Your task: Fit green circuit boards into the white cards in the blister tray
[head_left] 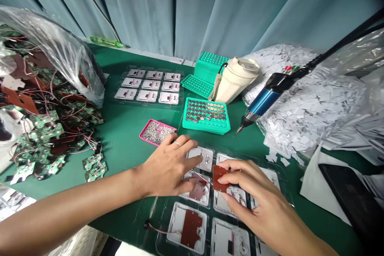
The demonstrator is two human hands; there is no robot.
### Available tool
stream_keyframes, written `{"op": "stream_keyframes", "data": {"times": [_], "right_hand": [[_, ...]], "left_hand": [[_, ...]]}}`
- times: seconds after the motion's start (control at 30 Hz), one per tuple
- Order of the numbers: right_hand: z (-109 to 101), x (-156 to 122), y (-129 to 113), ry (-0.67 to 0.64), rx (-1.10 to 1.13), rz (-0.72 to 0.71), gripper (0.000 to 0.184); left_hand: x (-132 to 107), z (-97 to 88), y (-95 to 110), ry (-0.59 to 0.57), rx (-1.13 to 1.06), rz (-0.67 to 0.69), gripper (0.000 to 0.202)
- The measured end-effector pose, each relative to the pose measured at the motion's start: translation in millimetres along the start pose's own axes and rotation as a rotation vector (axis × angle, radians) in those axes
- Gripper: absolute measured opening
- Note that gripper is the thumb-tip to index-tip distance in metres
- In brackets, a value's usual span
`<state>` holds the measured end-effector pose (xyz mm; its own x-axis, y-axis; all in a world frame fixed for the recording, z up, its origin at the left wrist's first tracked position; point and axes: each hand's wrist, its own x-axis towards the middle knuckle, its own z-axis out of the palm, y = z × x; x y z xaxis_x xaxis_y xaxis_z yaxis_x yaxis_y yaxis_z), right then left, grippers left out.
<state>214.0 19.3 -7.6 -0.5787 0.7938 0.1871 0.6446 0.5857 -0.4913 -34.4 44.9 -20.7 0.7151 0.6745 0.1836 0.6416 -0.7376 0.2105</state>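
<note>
On the green desk [129, 144], the right hand's [259, 196] fingers [237, 166] pinch a brown sheet [220, 178] above a clear tray [160, 212] of white cards [177, 220], while the left hand [166, 168] lies spread and empty-handed on one.

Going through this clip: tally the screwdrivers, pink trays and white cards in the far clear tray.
Blue electric screwdriver: 1
Green-handled screwdriver: 1
Pink tray: 1
White cards in the far clear tray: 9
Total: 12

There are two hands [220, 178], nine white cards [151, 85] in the far tray [147, 105], and one pink tray [143, 136].
</note>
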Motion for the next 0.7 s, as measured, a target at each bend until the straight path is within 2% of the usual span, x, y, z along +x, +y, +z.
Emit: {"op": "stream_keyframes", "data": {"times": [0.13, 0.2, 0.3, 0.4, 0.47, 0.7], "right_hand": [[0.9, 1.1, 0.9, -0.001, 0.013, 0.015, 0.01], [1.6, 1.8, -1.1, 0.002, 0.039, -0.004, 0.011], [5.0, 2.4, -6.1, 0.055, 0.1, -0.05, 0.012], [10.8, 3.5, -8.7, 0.129, 0.15, -0.075, 0.011], [14.9, 6.1, -6.9, 0.128, 0.146, -0.076, 0.011], [24.3, 31.1, 9.2, 0.098, -0.045, -0.111, 0.014]], "left_hand": [[-1.0, -4.5, 1.9, -0.021, -0.026, -0.003, 0.042], [-3.0, -11.2, 4.6, 0.01, -0.167, -0.039, 0.048], [-7.0, -21.1, 12.0, 0.032, -0.496, -0.119, 0.055], [-9.4, -23.5, 18.7, 0.047, -0.669, -0.156, 0.029], [-8.7, -20.6, 19.2, 0.09, -0.635, -0.12, 0.008], [2.8, -3.3, 1.1, 0.164, -0.079, 0.046, 0.023]]}}
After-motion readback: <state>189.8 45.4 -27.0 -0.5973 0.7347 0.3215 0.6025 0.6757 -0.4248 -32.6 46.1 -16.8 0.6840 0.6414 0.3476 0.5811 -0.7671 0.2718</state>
